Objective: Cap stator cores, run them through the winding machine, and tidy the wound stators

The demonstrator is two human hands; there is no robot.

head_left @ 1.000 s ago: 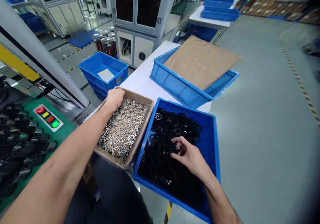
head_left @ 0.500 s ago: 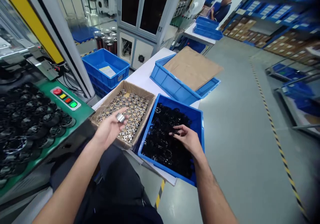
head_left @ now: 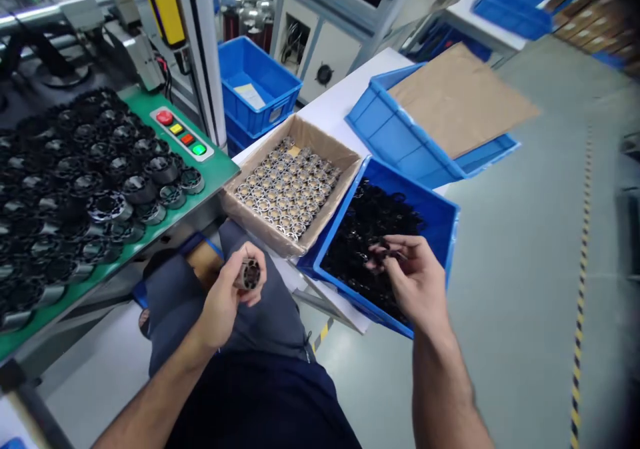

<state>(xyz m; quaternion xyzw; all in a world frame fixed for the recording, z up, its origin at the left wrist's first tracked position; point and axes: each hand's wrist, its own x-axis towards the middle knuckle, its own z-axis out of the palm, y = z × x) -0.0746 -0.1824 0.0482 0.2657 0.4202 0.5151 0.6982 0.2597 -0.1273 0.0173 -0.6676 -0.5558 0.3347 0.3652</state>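
My left hand (head_left: 227,299) is closed around a small silver metal core (head_left: 249,274), held above my lap with its toothed end facing me. My right hand (head_left: 413,279) pinches a thin black plastic ring (head_left: 387,250) over the near edge of a blue bin (head_left: 443,212) heaped with black rings. Just left of that bin sits a cardboard box (head_left: 327,145) packed with rows of silver cores standing upright.
A green machine bed (head_left: 220,169) at left carries many black assembled parts and a button panel (head_left: 181,133). A second blue bin (head_left: 380,122) covered by brown cardboard (head_left: 460,99) lies farther along the white table (head_left: 340,102). Another blue crate (head_left: 250,75) sits behind. Grey floor to the right.
My left hand pulled a silver core out of the cardboard box and brought it down over my lap. My right hand lifted a black ring from the bin. The view tilted down and left.
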